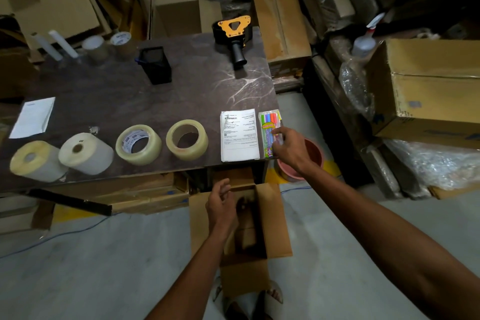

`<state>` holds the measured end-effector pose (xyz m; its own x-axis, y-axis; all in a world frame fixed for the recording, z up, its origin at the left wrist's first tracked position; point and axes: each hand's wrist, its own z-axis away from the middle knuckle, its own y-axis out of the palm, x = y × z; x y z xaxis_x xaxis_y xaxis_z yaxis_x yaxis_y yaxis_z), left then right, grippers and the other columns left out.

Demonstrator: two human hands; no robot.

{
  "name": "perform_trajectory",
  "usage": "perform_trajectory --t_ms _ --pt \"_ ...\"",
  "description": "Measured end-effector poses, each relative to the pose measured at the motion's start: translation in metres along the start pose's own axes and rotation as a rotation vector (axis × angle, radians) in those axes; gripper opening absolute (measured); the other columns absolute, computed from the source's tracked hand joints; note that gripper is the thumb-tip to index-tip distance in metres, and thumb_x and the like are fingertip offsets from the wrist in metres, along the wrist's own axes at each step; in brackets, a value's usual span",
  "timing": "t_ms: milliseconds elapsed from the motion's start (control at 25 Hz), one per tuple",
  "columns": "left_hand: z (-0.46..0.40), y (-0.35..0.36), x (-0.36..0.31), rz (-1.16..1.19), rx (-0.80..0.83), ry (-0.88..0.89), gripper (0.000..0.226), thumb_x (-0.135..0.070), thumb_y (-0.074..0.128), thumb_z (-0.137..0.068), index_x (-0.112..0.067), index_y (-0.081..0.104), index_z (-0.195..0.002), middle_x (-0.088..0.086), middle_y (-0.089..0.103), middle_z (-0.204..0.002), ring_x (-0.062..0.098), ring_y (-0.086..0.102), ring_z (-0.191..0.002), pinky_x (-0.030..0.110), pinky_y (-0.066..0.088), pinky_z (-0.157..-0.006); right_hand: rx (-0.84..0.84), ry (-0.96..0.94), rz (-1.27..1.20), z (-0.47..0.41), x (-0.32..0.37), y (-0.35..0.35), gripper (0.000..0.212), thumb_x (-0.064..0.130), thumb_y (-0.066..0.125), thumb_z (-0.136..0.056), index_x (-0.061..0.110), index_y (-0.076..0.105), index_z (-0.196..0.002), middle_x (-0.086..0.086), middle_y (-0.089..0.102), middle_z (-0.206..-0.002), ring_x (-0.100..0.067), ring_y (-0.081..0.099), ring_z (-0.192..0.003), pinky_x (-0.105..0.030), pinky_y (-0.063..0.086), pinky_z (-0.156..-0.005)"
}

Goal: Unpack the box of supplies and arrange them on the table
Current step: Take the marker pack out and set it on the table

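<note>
Plastic marker pack lies under the right hand, fingers touching; left hand loosely open.

Near table edge, left to right: label roll, second label roll, tape roll, second tape roll, invoice sheet, marker pack at right corner. Tape dispenser at far edge; pen holder left of it. Open box on floor before table

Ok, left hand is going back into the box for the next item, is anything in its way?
Nothing visible is. The left hand hovers at the open top of the cardboard box, whose flaps are folded outward. The inside is dark, so I cannot tell what is left.
</note>
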<state>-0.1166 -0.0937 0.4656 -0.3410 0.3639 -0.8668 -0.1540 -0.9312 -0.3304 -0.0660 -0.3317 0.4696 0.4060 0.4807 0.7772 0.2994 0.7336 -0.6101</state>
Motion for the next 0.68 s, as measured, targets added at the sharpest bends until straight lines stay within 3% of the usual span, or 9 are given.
perform_trajectory --t_ms 240,360,480,680 --pt "0.008 -0.009 0.02 -0.019 -0.006 -0.037 0.032 -0.007 0.053 -0.093 -0.022 0.061 -0.12 0.0 0.067 -0.113 0.011 0.061 -0.099 0.033 0.054 -0.089 -0.217 -0.062 -0.115 0.055 -0.018 -0.003 0.026 0.019 0.067 -0.087 0.018 0.063 -0.112 0.001 0.063 -0.115 -0.009 0.063 -0.099 -0.024 0.056 -0.084" --pt "0.019 -0.014 0.038 -0.046 0.02 -0.041 0.028 -0.009 0.053 -0.095 -0.029 0.059 -0.114 -0.003 0.065 -0.11 0.014 0.061 -0.103 0.032 0.054 -0.089 -0.28 0.022 -0.184 0.099 -0.044 0.004 0.018 0.009 0.062 -0.086 0.019 0.066 -0.101 0.0 0.064 -0.105 -0.001 0.062 -0.089 -0.014 0.053 -0.077" --pt "0.03 -0.016 0.07 -0.094 0.044 -0.049 0.029 -0.009 0.051 -0.097 -0.022 0.06 -0.121 -0.001 0.064 -0.113 0.014 0.06 -0.104 0.026 0.049 -0.085 -0.203 0.11 -0.18 0.142 -0.078 0.028 0.018 0.003 0.061 -0.086 0.017 0.066 -0.096 0.001 0.069 -0.095 0.002 0.063 -0.084 -0.011 0.053 -0.074" --pt "0.045 -0.009 0.153 -0.175 0.108 -0.151 0.032 -0.007 0.051 -0.095 -0.017 0.059 -0.125 0.001 0.065 -0.11 0.02 0.062 -0.104 0.035 0.052 -0.094 0.011 0.239 -0.122 0.198 -0.142 0.101 0.022 0.003 0.061 -0.083 0.015 0.068 -0.1 -0.001 0.071 -0.099 -0.011 0.067 -0.091 -0.026 0.058 -0.08"
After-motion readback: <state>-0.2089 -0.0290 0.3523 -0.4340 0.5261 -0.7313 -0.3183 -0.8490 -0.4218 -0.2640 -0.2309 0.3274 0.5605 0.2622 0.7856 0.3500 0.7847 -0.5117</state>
